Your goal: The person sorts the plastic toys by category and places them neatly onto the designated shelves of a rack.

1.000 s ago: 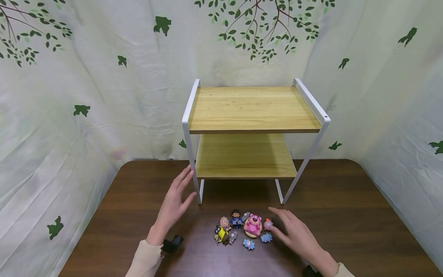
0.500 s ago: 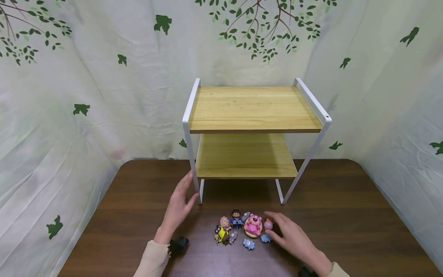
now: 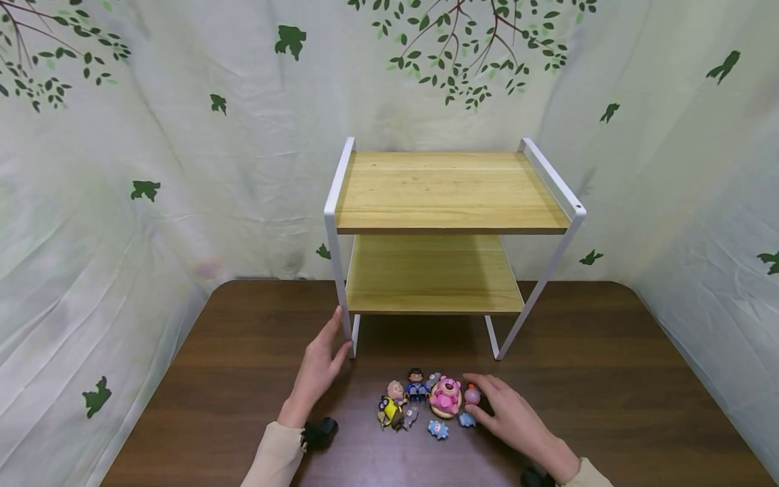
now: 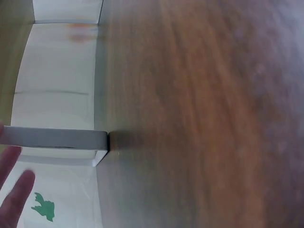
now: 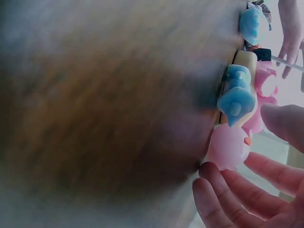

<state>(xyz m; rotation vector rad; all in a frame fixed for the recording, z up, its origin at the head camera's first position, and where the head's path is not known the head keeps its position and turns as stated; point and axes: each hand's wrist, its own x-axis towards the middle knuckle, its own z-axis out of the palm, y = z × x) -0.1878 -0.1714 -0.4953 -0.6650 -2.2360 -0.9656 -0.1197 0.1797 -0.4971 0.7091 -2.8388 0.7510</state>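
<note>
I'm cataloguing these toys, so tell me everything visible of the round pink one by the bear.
The round toy is smooth, plastic-looking and pale pink, with a small orange bit near its top. It sits on the table, right of the pink bear and beyond a blue toy. The right hand is close beside it, but contact isn't certain.

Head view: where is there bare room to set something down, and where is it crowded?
Both the upper shelf and lower shelf are bare. The table is free left of the left hand, right of the right hand, and under the rack. Crowded: the clustered toys before the rack.
</note>
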